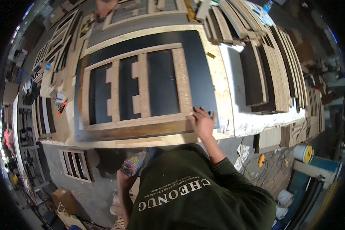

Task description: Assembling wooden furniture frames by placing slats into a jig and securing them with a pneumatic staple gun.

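Starting at the left, at 9 o'clock, a short stack of dark and pale wooden strips (44, 117), and just right of it a slim red-and-black utility knife (62, 107) tilted toward 1 o'clock. Down at 8 o'clock, a small slatted wooden frame (76, 164) stands below the bench edge.

Now the centre: a pale, wood-grained ladder-shaped frame (143, 86) lying flat on a black rectangular board (203, 76). Its long axis runs roughly from 9 to 3 o'clock, the right end a touch higher; four uprights point toward 12, and small pale blocks sit along the two inner ones.

Below it, at 6 o'clock, the left hand (124, 178), fingers curled around a grey tool with a yellow label (134, 163), whose long axis slants toward 1 o'clock. The ladder-shaped frame lies at 12 o'clock from those fingers, apart from them.

And here's the right hand (203, 122), at the frame's 4 o'clock corner! Fingers spread, reaching toward 12 over the corner and the black board; most of the frame stretches away toward 10 o'clock from them.

Further right, at 2 o'clock, thick dark-sided planks (270, 78) are piled; at 4, a white bucket with a yellow top (303, 153).
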`<state>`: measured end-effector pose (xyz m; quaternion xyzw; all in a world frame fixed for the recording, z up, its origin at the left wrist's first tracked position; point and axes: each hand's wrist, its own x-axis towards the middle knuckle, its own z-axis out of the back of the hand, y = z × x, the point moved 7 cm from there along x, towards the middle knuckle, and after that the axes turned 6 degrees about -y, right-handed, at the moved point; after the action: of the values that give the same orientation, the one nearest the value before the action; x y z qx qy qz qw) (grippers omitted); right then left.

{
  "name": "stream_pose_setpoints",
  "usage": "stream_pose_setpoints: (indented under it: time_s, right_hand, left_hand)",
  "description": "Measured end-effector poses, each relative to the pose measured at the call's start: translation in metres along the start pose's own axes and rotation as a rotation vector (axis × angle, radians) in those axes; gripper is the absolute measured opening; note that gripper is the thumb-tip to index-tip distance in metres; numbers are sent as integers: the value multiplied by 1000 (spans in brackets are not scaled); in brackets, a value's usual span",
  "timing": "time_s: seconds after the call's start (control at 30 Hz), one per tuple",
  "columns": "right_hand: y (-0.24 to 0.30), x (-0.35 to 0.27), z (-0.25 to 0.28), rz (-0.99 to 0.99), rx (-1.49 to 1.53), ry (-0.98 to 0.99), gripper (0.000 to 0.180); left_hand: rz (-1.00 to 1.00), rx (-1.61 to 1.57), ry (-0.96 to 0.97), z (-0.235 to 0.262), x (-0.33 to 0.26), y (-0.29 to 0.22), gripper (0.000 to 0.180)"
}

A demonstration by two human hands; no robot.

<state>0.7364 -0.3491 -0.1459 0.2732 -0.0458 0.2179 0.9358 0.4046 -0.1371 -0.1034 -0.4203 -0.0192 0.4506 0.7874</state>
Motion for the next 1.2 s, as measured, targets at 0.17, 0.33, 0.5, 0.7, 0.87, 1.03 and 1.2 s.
stream_pose_setpoints:
  time_s: [0.17,0.33,0.5,0.7,0.87,1.03,1.2]
  right_hand:
    - [-17,1,-4,-143,-100,-26,21]
    - [-34,18,-11,-295,-239,93,35]
    - [-43,35,-20,-335,-68,218,28]
    - [60,87,-29,-104,36,-54,40]
    - [166,172,-95,247,112,-87,47]
    - [236,243,-161,231,30,-7,53]
    - [275,278,-219,376,-31,45,53]
  left_hand:
    - [30,-147,-142,48,5,56,30]
    - [61,-30,-316,139,19,93,32]
    - [32,355,-501,233,90,125,37]
    - [-19,582,-498,284,227,173,55]
    - [65,620,-612,287,293,184,56]
    - [-175,550,-676,224,296,88,57]
    - [-371,456,-431,148,299,30,74]
